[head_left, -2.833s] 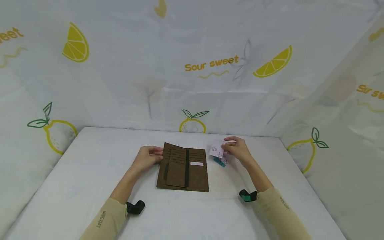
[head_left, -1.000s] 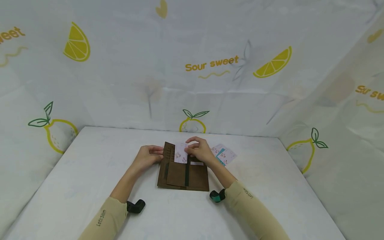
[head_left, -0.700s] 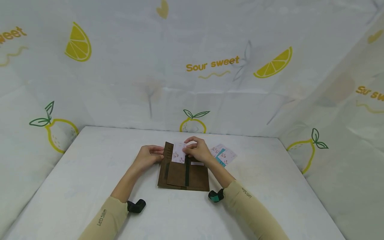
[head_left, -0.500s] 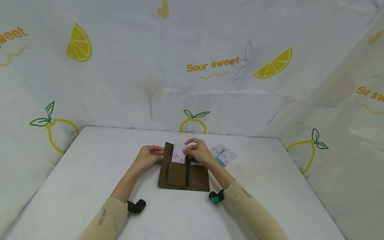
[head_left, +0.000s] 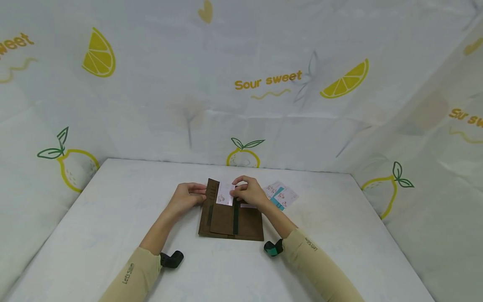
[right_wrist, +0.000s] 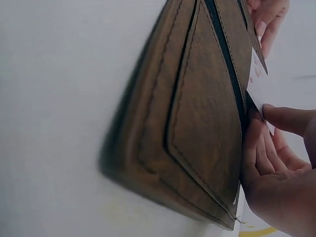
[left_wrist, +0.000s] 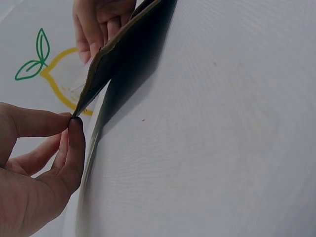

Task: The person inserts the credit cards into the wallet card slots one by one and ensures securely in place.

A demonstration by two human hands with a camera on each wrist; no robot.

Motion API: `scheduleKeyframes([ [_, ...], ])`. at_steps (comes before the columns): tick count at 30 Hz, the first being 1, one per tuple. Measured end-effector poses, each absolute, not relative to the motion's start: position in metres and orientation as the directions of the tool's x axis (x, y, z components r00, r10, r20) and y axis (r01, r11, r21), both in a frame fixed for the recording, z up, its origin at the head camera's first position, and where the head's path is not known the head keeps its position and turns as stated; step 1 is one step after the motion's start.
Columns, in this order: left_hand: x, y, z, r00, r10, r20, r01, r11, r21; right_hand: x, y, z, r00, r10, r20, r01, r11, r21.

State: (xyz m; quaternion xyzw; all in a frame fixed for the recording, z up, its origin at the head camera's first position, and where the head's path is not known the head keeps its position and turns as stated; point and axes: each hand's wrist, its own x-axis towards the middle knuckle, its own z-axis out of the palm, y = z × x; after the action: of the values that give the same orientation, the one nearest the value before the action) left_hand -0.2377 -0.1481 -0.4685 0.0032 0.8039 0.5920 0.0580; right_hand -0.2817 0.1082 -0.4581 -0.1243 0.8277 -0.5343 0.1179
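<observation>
A brown wallet (head_left: 249, 222) lies unfolded on the white table, with rows of card slots and a dark strip down its middle. My left hand (head_left: 185, 198) pinches its left edge between thumb and fingertips, and the left wrist view shows that edge (left_wrist: 98, 74) raised off the table. My right hand (head_left: 250, 193) pinches a white card (head_left: 225, 196) with a pinkish floral print over the inner flap's slots. In the right wrist view the card (right_wrist: 259, 81) stands at a slant against the wallet. Whether its lower edge sits inside a slot, I cannot tell.
Several floral cards and a teal one (head_left: 280, 203) lie overlapping right of the wallet, behind the right hand. Another card (head_left: 247, 206) shows in a right-side slot. A lemon-printed white cloth (head_left: 170, 126) hangs behind the table's back edge.
The right hand has carried a card leftward from the pile onto the wallet's slots. In the last half second the card has shifted only slightly. The left hand has stayed on the wallet's edge.
</observation>
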Motion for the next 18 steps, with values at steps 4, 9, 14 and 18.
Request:
scheduleKeyframes([
  [4, -0.2377, -0.1475, -0.4677, -0.993, 0.075, -0.091, -0.065, 0.288, 0.955, -0.2813, 0.1092, -0.4590, -0.940, -0.335, -0.071, -0.074, 0.402, -0.913],
  [9, -0.2379, -0.1468, -0.4677, -0.992, 0.077, -0.099, -0.073, 0.281, 0.957, -0.2795, 0.1112, -0.4583, -0.932, -0.352, -0.081, -0.076, 0.408, -0.910],
  [14, -0.2384, -0.1469, -0.4688, -0.993, 0.075, -0.095, -0.070, 0.283, 0.957, -0.2786, 0.1124, -0.4585, -0.922, -0.377, -0.088, -0.092, 0.434, -0.896],
  [18, -0.2385, -0.1482, -0.4698, -0.993, 0.076, -0.085, -0.060, 0.291, 0.955, -0.2781, 0.1111, -0.4572, -0.918, -0.385, -0.096, -0.089, 0.435, -0.896],
])
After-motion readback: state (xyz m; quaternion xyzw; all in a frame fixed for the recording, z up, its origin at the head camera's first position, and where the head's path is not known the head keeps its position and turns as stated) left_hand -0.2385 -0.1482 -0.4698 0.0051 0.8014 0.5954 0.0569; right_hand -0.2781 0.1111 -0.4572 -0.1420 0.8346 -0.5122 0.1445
